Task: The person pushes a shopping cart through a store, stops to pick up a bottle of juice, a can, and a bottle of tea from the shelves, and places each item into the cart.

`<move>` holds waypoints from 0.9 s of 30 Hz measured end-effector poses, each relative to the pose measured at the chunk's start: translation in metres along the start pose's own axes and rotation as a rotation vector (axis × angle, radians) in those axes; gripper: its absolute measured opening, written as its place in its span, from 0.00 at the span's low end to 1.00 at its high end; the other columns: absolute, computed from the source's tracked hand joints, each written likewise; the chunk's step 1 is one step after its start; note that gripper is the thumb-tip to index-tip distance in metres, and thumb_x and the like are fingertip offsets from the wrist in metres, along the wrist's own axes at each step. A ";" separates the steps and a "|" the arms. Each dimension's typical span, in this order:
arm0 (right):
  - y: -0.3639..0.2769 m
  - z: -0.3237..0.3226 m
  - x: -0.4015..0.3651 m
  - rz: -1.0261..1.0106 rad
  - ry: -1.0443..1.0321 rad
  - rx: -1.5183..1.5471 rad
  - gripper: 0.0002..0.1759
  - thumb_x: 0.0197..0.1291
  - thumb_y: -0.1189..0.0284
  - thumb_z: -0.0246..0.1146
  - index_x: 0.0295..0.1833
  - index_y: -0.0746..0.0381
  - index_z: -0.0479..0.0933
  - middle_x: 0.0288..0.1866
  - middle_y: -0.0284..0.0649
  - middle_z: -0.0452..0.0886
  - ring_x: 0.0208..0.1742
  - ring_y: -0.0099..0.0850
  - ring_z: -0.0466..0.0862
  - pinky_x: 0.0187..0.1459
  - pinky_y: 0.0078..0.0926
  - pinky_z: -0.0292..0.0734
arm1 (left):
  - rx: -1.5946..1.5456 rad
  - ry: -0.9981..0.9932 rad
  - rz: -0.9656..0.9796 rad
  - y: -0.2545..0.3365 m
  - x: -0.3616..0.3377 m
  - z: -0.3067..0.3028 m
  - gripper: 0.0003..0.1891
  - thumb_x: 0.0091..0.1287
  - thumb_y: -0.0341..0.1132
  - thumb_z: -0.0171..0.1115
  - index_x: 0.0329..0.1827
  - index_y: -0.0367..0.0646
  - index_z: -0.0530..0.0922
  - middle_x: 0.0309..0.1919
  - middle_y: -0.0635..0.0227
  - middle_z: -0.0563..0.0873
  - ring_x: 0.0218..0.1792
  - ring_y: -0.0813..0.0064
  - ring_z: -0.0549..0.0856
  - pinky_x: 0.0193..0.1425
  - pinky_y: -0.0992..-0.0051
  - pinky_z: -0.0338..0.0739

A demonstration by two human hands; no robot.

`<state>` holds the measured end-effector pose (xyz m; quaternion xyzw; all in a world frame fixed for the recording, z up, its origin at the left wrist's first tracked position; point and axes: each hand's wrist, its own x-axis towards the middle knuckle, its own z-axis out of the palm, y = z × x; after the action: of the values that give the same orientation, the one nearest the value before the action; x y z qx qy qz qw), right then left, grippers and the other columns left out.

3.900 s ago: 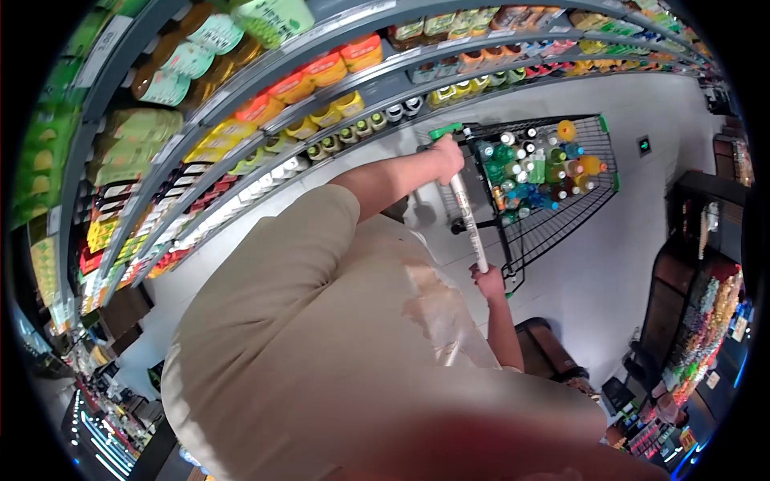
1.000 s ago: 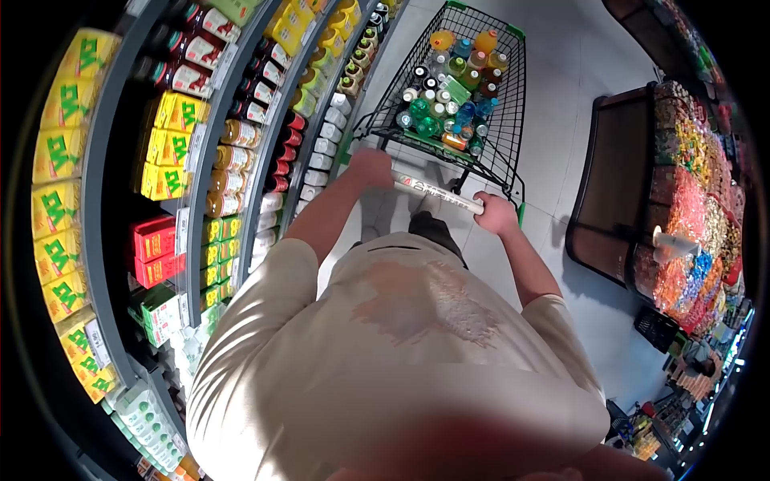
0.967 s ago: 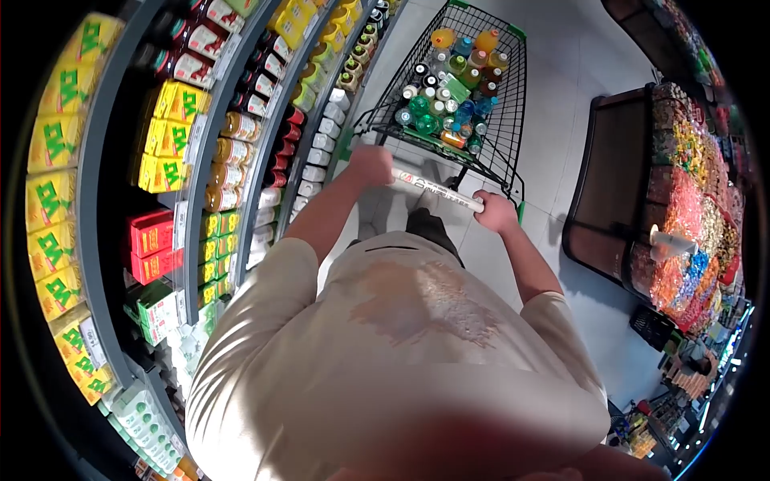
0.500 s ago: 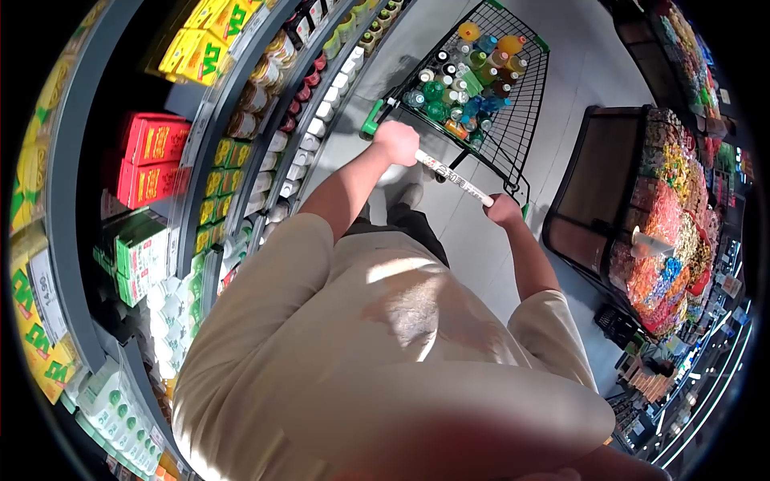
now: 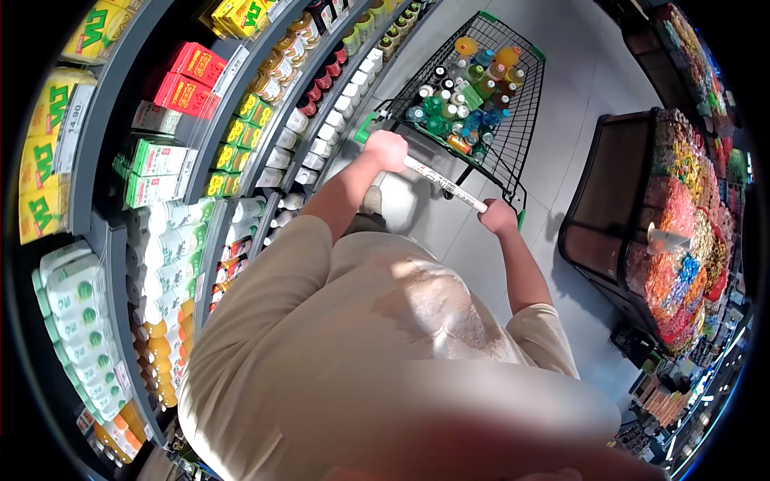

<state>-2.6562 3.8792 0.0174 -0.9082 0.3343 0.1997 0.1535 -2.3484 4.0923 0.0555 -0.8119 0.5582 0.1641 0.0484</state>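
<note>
A black wire shopping cart (image 5: pixel 517 120) with green corners stands in front of me, its white printed handle bar (image 5: pixel 445 184) running between my hands. My left hand (image 5: pixel 386 151) is wrapped round the bar's left end, beside the green end piece (image 5: pixel 366 127). Round the right end, the fingers of my right hand (image 5: pixel 499 216) are closed. Inside the cart lie many bottles: green bottles (image 5: pixel 437 123), orange bottles (image 5: pixel 507 56), and clear and dark ones, mostly with white caps.
Close on my left runs a long shelf (image 5: pixel 104 152) with yellow packs (image 5: pixel 48 152), red boxes (image 5: pixel 188 92), jars (image 5: pixel 281 64) and white bottles (image 5: pixel 345 104). To the right stands a dark bin (image 5: pixel 605 192) heaped with colourful wrapped sweets (image 5: pixel 682 240). Grey tiled floor (image 5: pixel 561 144) lies between.
The shelf goods on the left have shifted in view as I move along with the cart. My feet have changed position. Both hands keep their hold on the bar.
</note>
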 end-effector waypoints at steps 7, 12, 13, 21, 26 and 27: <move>-0.008 0.025 -0.056 0.021 -0.042 0.023 0.21 0.56 0.60 0.64 0.55 0.48 0.89 0.51 0.42 0.92 0.53 0.44 0.90 0.55 0.43 0.86 | 0.041 0.043 -0.052 0.025 -0.053 0.036 0.18 0.52 0.52 0.72 0.35 0.48 0.92 0.35 0.61 0.93 0.40 0.55 0.93 0.45 0.57 0.87; -0.006 0.057 -0.093 0.008 0.020 0.095 0.19 0.57 0.61 0.62 0.53 0.49 0.89 0.50 0.42 0.92 0.51 0.44 0.91 0.53 0.44 0.87 | 0.081 -0.020 -0.095 0.042 -0.087 0.061 0.15 0.52 0.50 0.67 0.34 0.51 0.90 0.32 0.60 0.91 0.39 0.53 0.92 0.45 0.55 0.87; -0.006 0.060 -0.101 0.002 -0.003 0.087 0.20 0.57 0.62 0.63 0.54 0.49 0.89 0.52 0.42 0.91 0.52 0.45 0.91 0.54 0.44 0.87 | 0.068 -0.015 -0.097 0.047 -0.097 0.063 0.16 0.51 0.52 0.67 0.33 0.51 0.90 0.31 0.60 0.91 0.38 0.53 0.92 0.44 0.55 0.87; -0.005 0.110 -0.156 -0.049 -0.030 0.073 0.20 0.55 0.62 0.64 0.54 0.51 0.89 0.53 0.45 0.91 0.55 0.46 0.90 0.57 0.45 0.86 | 0.088 -0.011 -0.093 0.074 -0.166 0.107 0.19 0.52 0.56 0.68 0.35 0.52 0.91 0.32 0.61 0.91 0.38 0.54 0.92 0.44 0.54 0.86; -0.012 0.150 -0.195 -0.058 0.016 0.081 0.21 0.54 0.62 0.64 0.54 0.48 0.89 0.50 0.43 0.92 0.52 0.46 0.90 0.55 0.45 0.86 | 0.058 -0.010 -0.087 0.081 -0.213 0.132 0.17 0.52 0.54 0.69 0.35 0.53 0.91 0.31 0.61 0.91 0.37 0.54 0.92 0.43 0.56 0.86; -0.012 0.155 -0.198 -0.077 0.011 0.085 0.21 0.54 0.62 0.64 0.54 0.48 0.89 0.50 0.43 0.92 0.52 0.46 0.90 0.54 0.45 0.86 | 0.030 -0.021 -0.100 0.085 -0.220 0.135 0.17 0.52 0.53 0.69 0.35 0.53 0.91 0.31 0.62 0.91 0.37 0.54 0.92 0.43 0.56 0.86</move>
<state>-2.8260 4.0595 -0.0239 -0.9141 0.3084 0.1741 0.1975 -2.5265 4.2922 0.0079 -0.8363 0.5187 0.1615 0.0745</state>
